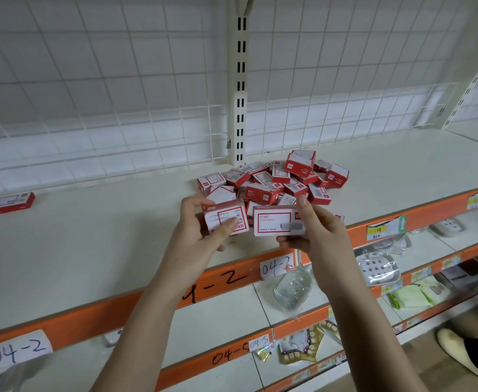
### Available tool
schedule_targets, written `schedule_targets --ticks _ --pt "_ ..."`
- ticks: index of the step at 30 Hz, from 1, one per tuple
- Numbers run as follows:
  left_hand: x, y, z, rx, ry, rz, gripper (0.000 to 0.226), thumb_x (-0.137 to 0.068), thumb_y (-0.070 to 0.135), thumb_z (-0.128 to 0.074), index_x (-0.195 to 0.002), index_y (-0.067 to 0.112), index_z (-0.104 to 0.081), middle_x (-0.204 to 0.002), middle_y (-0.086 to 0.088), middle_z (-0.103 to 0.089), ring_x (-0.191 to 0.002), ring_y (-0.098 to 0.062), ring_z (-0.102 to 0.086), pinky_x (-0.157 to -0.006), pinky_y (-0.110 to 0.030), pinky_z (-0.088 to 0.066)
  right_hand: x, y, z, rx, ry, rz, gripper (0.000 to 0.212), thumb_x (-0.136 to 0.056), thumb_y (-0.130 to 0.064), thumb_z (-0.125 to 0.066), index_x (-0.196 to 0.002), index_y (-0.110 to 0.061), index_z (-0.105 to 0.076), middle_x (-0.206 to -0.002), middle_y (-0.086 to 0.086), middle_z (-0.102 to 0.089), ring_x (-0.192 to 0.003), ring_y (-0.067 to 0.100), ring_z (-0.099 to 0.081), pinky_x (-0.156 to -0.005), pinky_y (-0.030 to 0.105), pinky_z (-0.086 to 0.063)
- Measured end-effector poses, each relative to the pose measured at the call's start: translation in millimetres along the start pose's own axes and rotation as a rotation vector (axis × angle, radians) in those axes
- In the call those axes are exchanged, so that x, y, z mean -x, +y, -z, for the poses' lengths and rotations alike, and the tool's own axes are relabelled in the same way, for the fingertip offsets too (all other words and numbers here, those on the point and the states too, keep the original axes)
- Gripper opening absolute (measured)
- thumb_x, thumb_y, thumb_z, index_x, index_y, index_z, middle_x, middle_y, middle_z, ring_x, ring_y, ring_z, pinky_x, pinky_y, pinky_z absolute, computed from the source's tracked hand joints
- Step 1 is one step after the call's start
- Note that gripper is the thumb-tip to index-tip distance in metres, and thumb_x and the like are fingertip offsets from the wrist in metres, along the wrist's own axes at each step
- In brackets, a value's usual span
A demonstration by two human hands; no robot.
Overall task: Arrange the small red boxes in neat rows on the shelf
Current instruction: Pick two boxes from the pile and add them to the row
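A jumbled pile of small red and white boxes [274, 179] lies on the white shelf [104, 236], near the back upright. My left hand [198, 236] grips one small box [223, 217] just in front of the pile, thumb across its face. My right hand [317, 230] holds a longer flat red and white box [274, 222] by its right end, label facing me. The two held boxes are side by side, almost touching, above the shelf's front part. At the far left edge, two red boxes [5, 203] lie in a row on the shelf.
A wire grid back panel [119, 94] and a slotted upright [239, 94] stand behind the pile. The shelf's orange front edge [90, 312] carries handwritten labels. Lower shelves hold a glass jar [291, 290], a plastic soap dish [377, 268] and packets.
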State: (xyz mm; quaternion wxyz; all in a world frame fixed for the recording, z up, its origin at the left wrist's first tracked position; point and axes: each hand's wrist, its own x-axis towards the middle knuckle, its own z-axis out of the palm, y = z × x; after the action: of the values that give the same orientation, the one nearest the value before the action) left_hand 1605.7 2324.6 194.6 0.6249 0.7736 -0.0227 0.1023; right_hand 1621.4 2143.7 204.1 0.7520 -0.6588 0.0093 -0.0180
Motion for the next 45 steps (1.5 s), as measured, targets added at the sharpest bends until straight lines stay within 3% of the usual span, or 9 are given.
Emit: schedule_targets --ticks 4,9,15,20,29,32,36,41,45 --pt "-1 -4 5 0.004 -0.017 0.063 0.028 -0.078 0.026 -0.071 -0.095 0.031 -0.049 -0.101 0.008 -0.068 -0.087 -0.008 -0.067 -0.083 -0.032 -0.056 -3 -1 7 -0.068 0.024 -0.012 0.047 -0.075 -0.047 -0.054 -0.095 -0.005 -0.064 -0.079 0.005 -0.072 -0.061 0.018 -0.066 -0.055 0.023 -0.055" --pt "0 -1 6 0.046 -0.052 0.066 0.042 -0.058 0.043 -0.076 -0.092 0.030 -0.057 -0.099 0.007 -0.069 -0.095 -0.016 -0.066 -0.083 -0.032 -0.055 -6 0 10 -0.042 0.027 -0.007 0.041 -0.076 -0.050 -0.052 -0.087 -0.012 -0.064 -0.076 0.002 -0.071 -0.064 0.018 -0.062 -0.056 0.025 -0.049" --pt "-2 5 6 0.039 -0.131 0.055 0.033 -0.065 0.034 -0.080 -0.094 0.039 -0.064 -0.096 0.010 -0.070 -0.090 -0.012 -0.066 -0.074 -0.027 -0.054 -8 1 6 -0.003 0.020 0.001 0.031 -0.090 -0.039 -0.048 -0.087 -0.011 -0.063 -0.072 -0.003 -0.069 -0.055 0.008 -0.060 -0.050 0.017 -0.045" --pt "-3 5 6 0.110 -0.176 0.078 0.027 -0.079 0.016 -0.072 -0.099 0.030 -0.060 -0.104 0.007 -0.070 -0.102 -0.016 -0.065 -0.091 -0.038 -0.052 -8 2 6 -0.054 -0.006 0.025 0.050 -0.078 -0.044 -0.053 -0.097 0.001 -0.061 -0.072 -0.001 -0.069 -0.053 0.009 -0.057 -0.046 0.016 -0.044" --pt "-7 7 5 0.109 -0.162 0.069 0.034 -0.077 0.007 -0.071 -0.098 0.031 -0.061 -0.091 0.016 -0.072 -0.081 0.002 -0.065 -0.065 -0.013 -0.048 -8 3 8 -0.120 -0.061 0.025 0.040 -0.076 -0.040 -0.057 -0.093 -0.004 -0.058 -0.078 0.005 -0.068 -0.054 0.012 -0.057 -0.049 0.017 -0.048" --pt "-8 8 7 0.082 -0.182 0.083 0.030 -0.080 0.012 -0.069 -0.103 0.031 -0.064 -0.100 0.012 -0.072 -0.093 -0.004 -0.066 -0.075 -0.015 -0.047 -8 2 9 -0.156 -0.057 0.026 0.041 -0.077 -0.038 -0.058 -0.098 -0.002 -0.056 -0.078 0.007 -0.068 -0.054 0.013 -0.057 -0.050 0.018 -0.049" --pt "-8 10 5 0.108 -0.216 0.073 0.032 -0.085 0.010 -0.063 -0.112 0.027 -0.059 -0.096 0.012 -0.072 -0.078 0.004 -0.063 -0.064 -0.009 -0.046 -8 1 6 -0.182 -0.051 0.037 0.039 -0.076 -0.036 -0.058 -0.098 -0.006 -0.052 -0.075 0.007 -0.067 -0.052 0.014 -0.057 -0.048 0.020 -0.049" --pt "-6 9 0 0.236 -0.239 0.106 0.038 -0.093 0.011 -0.051 -0.127 0.028 -0.051 -0.112 0.005 -0.068 -0.097 -0.013 -0.066 -0.074 -0.026 -0.055 -8 3 6 -0.148 -0.069 0.093 0.014 -0.092 -0.020 -0.051 -0.104 -0.013 -0.051 -0.076 0.008 -0.065 -0.052 0.018 -0.057 -0.047 0.022 -0.048" --pt "-5 5 -5 0.338 -0.231 0.165 0.030 -0.091 0.009 -0.052 -0.117 0.023 -0.059 -0.108 0.001 -0.068 -0.090 -0.013 -0.065 -0.065 -0.022 -0.052 -6 6 5 -0.133 -0.127 0.097 0.012 -0.094 -0.019 -0.048 -0.101 -0.014 -0.057 -0.073 0.002 -0.066 -0.055 0.018 -0.058 -0.049 0.022 -0.049"
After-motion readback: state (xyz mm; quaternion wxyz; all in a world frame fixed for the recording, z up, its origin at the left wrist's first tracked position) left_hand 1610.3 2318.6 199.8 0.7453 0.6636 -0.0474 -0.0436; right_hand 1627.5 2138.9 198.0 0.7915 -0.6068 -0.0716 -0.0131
